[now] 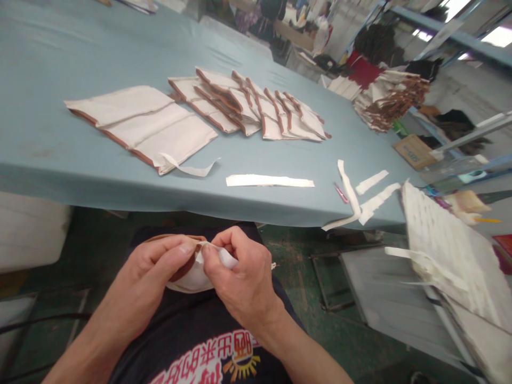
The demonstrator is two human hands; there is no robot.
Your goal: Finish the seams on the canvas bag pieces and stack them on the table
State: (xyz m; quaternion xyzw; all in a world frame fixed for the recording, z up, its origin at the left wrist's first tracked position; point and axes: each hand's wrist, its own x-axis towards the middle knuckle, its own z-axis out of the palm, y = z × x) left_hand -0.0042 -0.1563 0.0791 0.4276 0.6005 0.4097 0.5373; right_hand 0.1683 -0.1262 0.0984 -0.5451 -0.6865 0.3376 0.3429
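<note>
A piece of white cloth with brown trim (190,281) is held above my lap, partly covered by my hands. My left hand (158,264) is closed, its thumb and fingers pinching the cloth's trimmed edge. Right beside it, my right hand (240,272) is closed too, pinching the same edge, with a bit of white material showing between its fingers. The two sets of fingertips almost touch. Whether the right fingers also grip a small tool is hidden.
Ahead stands a blue-covered table (132,186). It bears a flat white panel with brown edging (140,120), a row of similar folded panels (276,114), a white strip (270,181) and a small pink tool (341,192). A cloth-covered board (452,250) stands at right.
</note>
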